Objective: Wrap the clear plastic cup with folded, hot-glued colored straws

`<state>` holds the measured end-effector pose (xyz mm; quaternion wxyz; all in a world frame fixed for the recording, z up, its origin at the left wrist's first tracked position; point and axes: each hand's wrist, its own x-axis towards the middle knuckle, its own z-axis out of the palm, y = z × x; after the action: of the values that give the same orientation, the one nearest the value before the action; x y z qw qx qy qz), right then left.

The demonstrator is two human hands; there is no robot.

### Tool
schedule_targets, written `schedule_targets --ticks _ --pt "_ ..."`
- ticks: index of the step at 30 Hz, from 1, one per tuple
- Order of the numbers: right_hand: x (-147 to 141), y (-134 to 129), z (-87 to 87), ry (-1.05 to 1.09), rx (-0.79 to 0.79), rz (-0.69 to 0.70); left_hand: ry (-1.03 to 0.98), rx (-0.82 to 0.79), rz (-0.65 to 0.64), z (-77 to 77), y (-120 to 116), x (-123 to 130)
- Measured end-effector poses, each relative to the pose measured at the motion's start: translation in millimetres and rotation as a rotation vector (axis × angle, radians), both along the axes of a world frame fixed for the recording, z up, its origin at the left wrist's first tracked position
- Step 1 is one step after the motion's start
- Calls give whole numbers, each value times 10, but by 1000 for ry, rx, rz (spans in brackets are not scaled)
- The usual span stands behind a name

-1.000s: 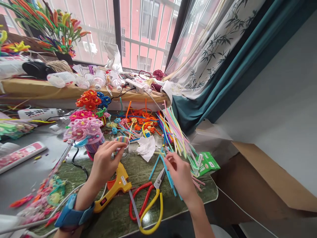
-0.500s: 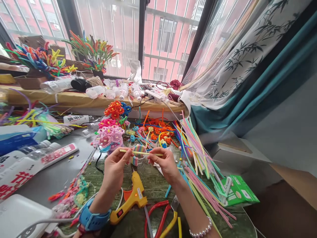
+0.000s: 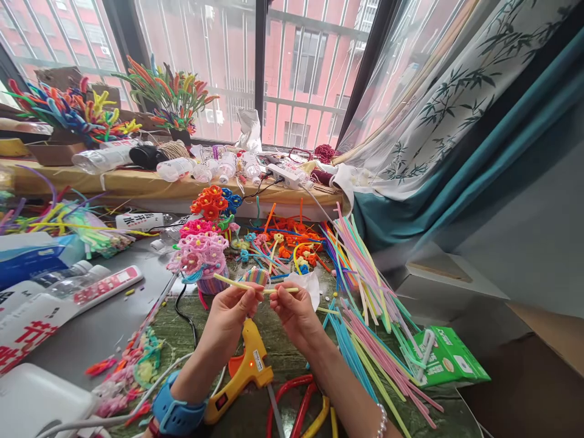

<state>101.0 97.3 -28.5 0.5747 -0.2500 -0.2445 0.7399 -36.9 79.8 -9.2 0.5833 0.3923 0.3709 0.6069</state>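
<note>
A pale yellow pipe cleaner [image 3: 233,282] is stretched between my two hands above the table, slightly bent near the middle. My left hand [image 3: 230,313] pinches it with thumb and fingers closed. Close beside it on the right, my right hand [image 3: 294,311] pinches the other part, its end sticking out past the fingers. Just behind the hands is a striped pastel piece [image 3: 256,275]. Below and between my wrists lies a yellow glue gun [image 3: 250,365] with a small red light lit.
Behind stand pink pipe-cleaner flowers [image 3: 201,249]. Loose pipe cleaners [image 3: 369,340] and a green packet [image 3: 451,356] lie at the right. Red-handled pliers [image 3: 303,404] are near the front edge. Bottles [image 3: 107,286] and a white box [image 3: 43,395] are at the left.
My hands have come closer together and slightly lower. The pipe cleaner, straight before, now bends and tilts up at its left end. The striped pot behind my left hand shows more.
</note>
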Motion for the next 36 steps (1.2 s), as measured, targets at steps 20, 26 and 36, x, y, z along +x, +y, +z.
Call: schedule_targets --ticks 20,26,36 --pt "112 -36 46 -269 309 -55 202 -22 -369 -23 -27 25" --pt "108 -44 56 -298 305 -41 177 -5 -343 24 -43 36" --pt "127 -27 63 -257 279 -17 238 21 -332 35 -66 59"
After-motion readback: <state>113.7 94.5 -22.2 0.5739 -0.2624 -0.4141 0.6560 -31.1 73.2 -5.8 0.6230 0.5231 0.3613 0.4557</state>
